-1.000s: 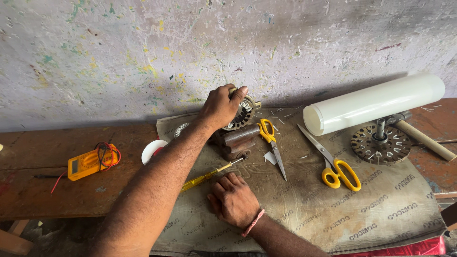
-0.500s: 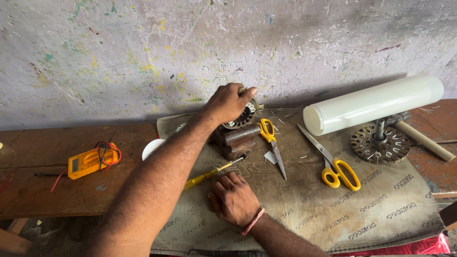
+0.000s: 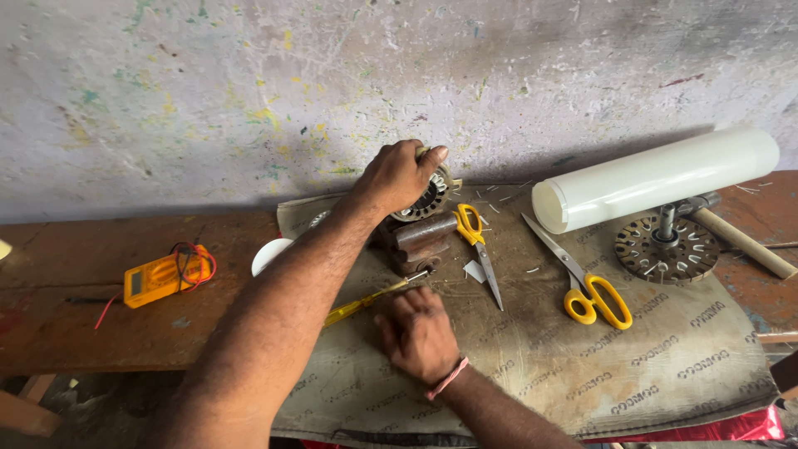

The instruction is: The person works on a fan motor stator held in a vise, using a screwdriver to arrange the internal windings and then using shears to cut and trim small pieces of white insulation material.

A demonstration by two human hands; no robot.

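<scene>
1. A yellow multimeter (image 3: 164,277) lies on the bare wooden bench (image 3: 75,324) at the far left, its red leads coiled on top. It is well apart from both hands.
2. A white round dish (image 3: 268,254) sits at the left edge of the grey mat (image 3: 665,366), half hidden behind the left forearm.
3. The left hand (image 3: 397,176) reaches forward to the wall and grips the motor stator (image 3: 426,198) from above. Its fingers curl over the ring's top edge, thumb at the right, so the laminated ring stands tilted on the dark metal block (image 3: 420,241) rather than lying flat.
4. A yellow-handled screwdriver (image 3: 374,298) lies slanted on the mat, its tip just beside the block. It is touched by neither hand, as far as I can tell.
5. The right hand (image 3: 418,334) rests knuckles-up on the mat, fingers bent and close together. It seems to hold nothing, though the palm is hidden.
6. Small yellow snips (image 3: 475,245) lie just right of the stator, larger yellow scissors (image 3: 582,278) further right.
7. A white plastic roll (image 3: 657,179) rests above a slotted rotor disc (image 3: 667,248), with a wooden handle (image 3: 744,243) beside it.
</scene>
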